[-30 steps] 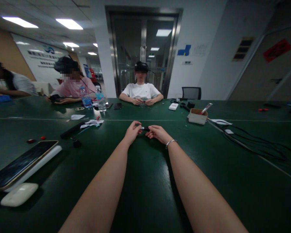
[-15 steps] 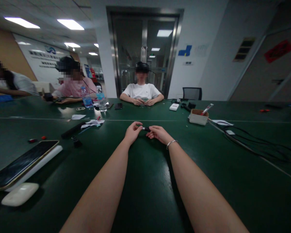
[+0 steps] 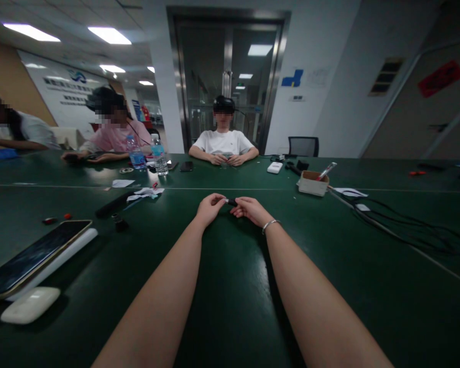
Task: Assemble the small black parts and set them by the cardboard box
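Observation:
Above the green table, both hands meet on a small black stick-like object with a silver end; its exact kind is too small to make out. My left hand pinches the silver end between thumb and fingertips. On the black end, the thumb and fingers of my right hand are closed, and a silver bracelet circles that wrist. Fingers cover part of the object at both ends.
To the left lie a phone, a white rounded case, a dark short cylinder and papers. Two bottles stand beyond. A small box and black cables are at right. Opposite sits a person.
Both hands keep their hold on the small black object, almost unmoved. The view has shifted very slightly. At the far left, the pink-sleeved person's hand has lowered toward the table.

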The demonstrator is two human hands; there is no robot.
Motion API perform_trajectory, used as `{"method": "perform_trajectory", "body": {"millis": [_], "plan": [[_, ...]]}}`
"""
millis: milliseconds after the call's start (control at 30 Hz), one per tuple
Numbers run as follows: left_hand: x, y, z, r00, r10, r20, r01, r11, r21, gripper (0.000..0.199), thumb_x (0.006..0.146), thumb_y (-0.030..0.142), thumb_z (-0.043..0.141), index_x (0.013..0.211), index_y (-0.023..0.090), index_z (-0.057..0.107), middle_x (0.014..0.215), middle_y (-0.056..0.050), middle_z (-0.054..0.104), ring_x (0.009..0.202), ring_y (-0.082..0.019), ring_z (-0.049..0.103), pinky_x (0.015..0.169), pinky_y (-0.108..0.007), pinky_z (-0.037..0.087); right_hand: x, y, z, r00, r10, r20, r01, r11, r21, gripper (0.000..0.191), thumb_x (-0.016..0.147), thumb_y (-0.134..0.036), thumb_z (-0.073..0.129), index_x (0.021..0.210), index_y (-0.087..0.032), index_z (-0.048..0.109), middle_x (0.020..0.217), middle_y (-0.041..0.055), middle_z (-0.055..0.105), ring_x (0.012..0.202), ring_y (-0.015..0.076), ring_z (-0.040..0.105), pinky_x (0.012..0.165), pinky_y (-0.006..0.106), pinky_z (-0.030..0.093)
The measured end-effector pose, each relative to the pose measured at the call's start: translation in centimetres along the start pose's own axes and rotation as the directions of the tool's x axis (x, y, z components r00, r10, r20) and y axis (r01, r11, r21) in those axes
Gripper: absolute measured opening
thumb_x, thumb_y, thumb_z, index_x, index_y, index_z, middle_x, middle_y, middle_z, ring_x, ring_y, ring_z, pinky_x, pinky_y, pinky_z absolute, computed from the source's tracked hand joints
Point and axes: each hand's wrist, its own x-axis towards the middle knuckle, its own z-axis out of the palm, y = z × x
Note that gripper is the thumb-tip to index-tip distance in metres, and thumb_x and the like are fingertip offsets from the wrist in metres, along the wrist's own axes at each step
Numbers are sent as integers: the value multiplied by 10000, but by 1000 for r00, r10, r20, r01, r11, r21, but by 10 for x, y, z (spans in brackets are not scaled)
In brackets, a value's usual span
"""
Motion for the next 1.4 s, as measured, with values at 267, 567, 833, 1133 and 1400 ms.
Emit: {"method": "perform_trajectory", "body": {"millis": [267,567,833,1133,1400], "plan": [[-4,9,1,999,-39,-4,39,999,-36,243,764,400,584,856,176,598,654,0,584,636,-124,555,636,-251,440,2,2,-1,1000,-1,9,2,1000,-12,131,934,-142,473,846,-100,560,589,87,677,441,95,599,458,166,501],[-2,9,0,998,-59,5,59,998,-38,195,732,255,595,895,156,634,723,-26,630,672,-132,566,664,-269,451,0,0,-1,1000,-5,6,5,1000,-3,132,925,-152,504,824,-89,559,591,94,677,444,94,604,461,163,502],[0,3,-1,1000,-29,-7,29,999,-38,239,733,326,617,911,167,636,725,-19,614,647,-123,551,609,-246,435,-1,-1,1,1000,5,-10,-5,1000,-16,137,932,-131,479,831,-87,561,591,98,679,442,96,608,457,158,499],[-1,2,0,999,-44,13,44,999,-2,228,721,300,611,895,160,655,655,1,578,618,-117,521,588,-239,398,-2,-3,3,1000,5,-15,-6,1000,-26,154,937,-118,460,821,-86,556,586,97,674,438,93,602,453,157,495],[0,2,-2,999,-1,35,2,1000,-10,247,730,318,626,909,154,668,823,-53,669,713,-137,575,677,-270,446,-3,-3,3,1000,5,-27,-6,1000,-13,179,943,-114,442,808,-89,556,586,93,670,448,92,605,460,156,494]]}}
